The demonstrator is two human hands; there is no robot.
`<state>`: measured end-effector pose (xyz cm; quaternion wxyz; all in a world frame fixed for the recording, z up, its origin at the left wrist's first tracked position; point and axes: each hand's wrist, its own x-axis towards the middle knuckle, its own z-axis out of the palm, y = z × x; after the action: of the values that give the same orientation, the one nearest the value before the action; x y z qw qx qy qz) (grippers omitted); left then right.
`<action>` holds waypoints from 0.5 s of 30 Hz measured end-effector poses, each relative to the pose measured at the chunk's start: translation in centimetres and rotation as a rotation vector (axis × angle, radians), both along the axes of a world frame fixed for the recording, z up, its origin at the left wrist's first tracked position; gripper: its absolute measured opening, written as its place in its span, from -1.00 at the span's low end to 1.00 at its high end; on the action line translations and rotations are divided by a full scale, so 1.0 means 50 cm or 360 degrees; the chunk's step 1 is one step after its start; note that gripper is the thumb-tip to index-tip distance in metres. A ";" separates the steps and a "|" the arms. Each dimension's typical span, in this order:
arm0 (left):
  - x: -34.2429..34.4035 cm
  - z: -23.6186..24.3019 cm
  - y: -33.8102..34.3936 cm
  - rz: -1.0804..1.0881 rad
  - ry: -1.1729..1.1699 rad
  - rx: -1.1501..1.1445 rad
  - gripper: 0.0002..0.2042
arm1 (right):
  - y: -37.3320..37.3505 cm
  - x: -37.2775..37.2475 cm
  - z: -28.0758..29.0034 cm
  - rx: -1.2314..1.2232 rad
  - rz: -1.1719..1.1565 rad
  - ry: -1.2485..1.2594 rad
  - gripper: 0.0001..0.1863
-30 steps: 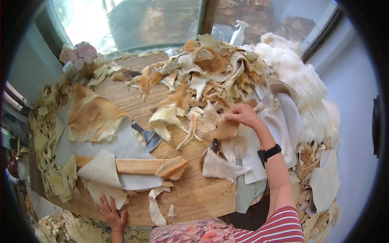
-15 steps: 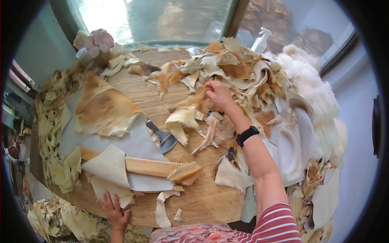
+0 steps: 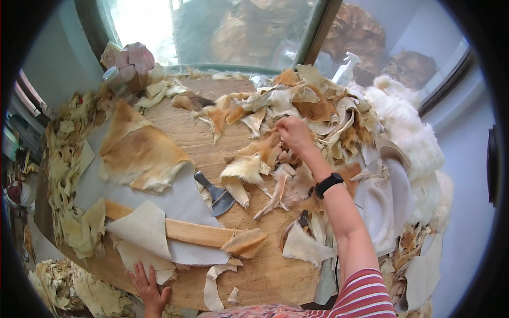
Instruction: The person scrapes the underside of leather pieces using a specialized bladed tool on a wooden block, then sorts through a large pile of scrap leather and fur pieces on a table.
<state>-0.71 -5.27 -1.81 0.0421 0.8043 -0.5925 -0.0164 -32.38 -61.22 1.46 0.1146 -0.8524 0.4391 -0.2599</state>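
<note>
My left hand (image 3: pixel 150 290) rests with fingers spread at the near left edge of the board, touching the lower corner of a pale hide piece (image 3: pixel 139 255). My right arm reaches forward to the scrap pile. There my right hand (image 3: pixel 295 135) is closed, its fingertips pinched at the edge of a brown fur scrap (image 3: pixel 269 144); the fingers partly hide the contact. Just nearer lie a cream fur scrap (image 3: pixel 245 172) and thin pinkish strips (image 3: pixel 279 193). Left of these scraps is a broad-bladed hand knife (image 3: pixel 221 201) with a dark handle.
A tan-and-white fur piece (image 3: pixel 140 151) lies on a grey sheet (image 3: pixel 191 204). A wooden strip (image 3: pixel 199 231) crosses the near side. Heaped scraps (image 3: pixel 313 100), white fleece (image 3: pixel 408 127) and a spray bottle (image 3: pixel 345 69) stand at far right. Yellowish offcuts (image 3: pixel 69 175) line the left edge.
My right hand has shifted slightly right within the scraps, its fingers now lower against the brown fur. The whole view has tilted a little. My left hand stays in place.
</note>
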 end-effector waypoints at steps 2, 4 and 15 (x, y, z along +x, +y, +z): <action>0.000 0.004 0.004 0.0004 -0.0021 0.0022 -0.25 | -0.018 0.005 0.052 -0.0190 -0.0256 -0.0356 -0.74; -0.001 0.007 0.003 -0.0005 -0.0033 0.0038 -0.24 | -0.053 -0.004 0.091 -0.0592 -0.0468 -0.0325 -0.70; 0.002 0.001 0.007 -0.0008 -0.0066 0.0015 -0.23 | -0.008 0.150 -0.011 0.0443 0.0100 0.0059 -0.63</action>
<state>-0.61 -4.93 -1.76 0.0257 0.8032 -0.5951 -0.0025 -24.90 -61.61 0.93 0.2317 -0.8462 0.4460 -0.1769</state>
